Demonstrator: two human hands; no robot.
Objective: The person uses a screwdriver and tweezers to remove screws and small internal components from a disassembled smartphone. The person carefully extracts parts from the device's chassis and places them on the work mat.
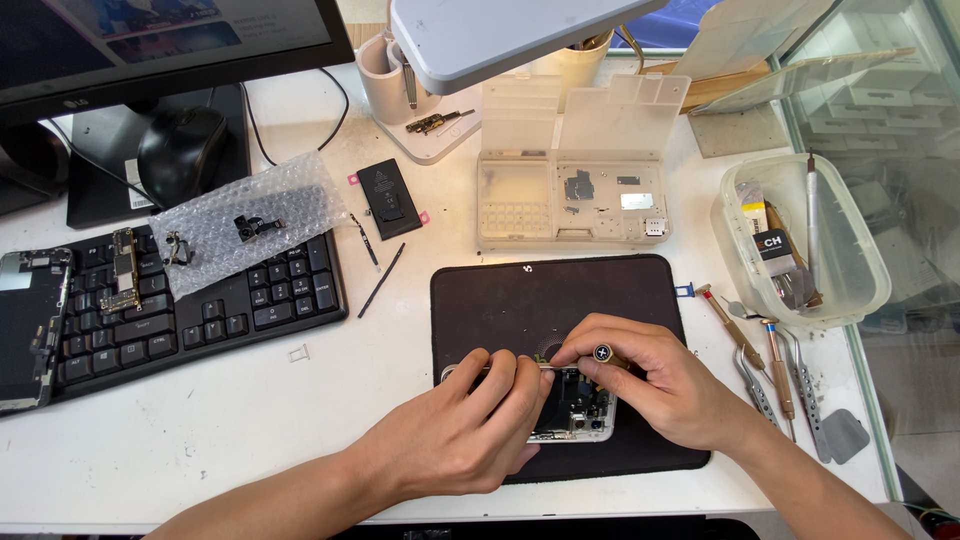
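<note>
Right hand (pixel 660 385) curled shut around a small screwdriver (pixel 603 353), round cap end up, tip down inside an opened phone (pixel 575 408). Left hand (pixel 465 430) clamped over the phone's left half, fingers (pixel 520 385) bent across the frame and pinning it flat; whether anything slim is also pinched between those fingertips, impossible to tell. Phone lying back-off, circuitry exposed, on the near edge of a black work mat (pixel 550 295), just ahead of both wrists.

Beyond the mat, a clear plastic parts organiser (pixel 570 200) with lid raised, small components in its compartments. To its left, a black phone battery (pixel 388 198) and two thin dark strips (pixel 380 282) on the white desk (pixel 200 420). Right of the mat, spare screwdrivers (pixel 775 365) and tweezers (pixel 808 395) laid side by side, next to a clear plastic tub (pixel 800 245) of tools. Far left, a black keyboard (pixel 200 300) carrying a sheet of bubble wrap (pixel 250 220), a circuit board (pixel 123 272) and, at the edge, another stripped phone (pixel 30 325). Behind it, a computer mouse (pixel 182 150) beneath a monitor (pixel 170 40). White lamp head (pixel 500 35) overhanging the top of the desk.
</note>
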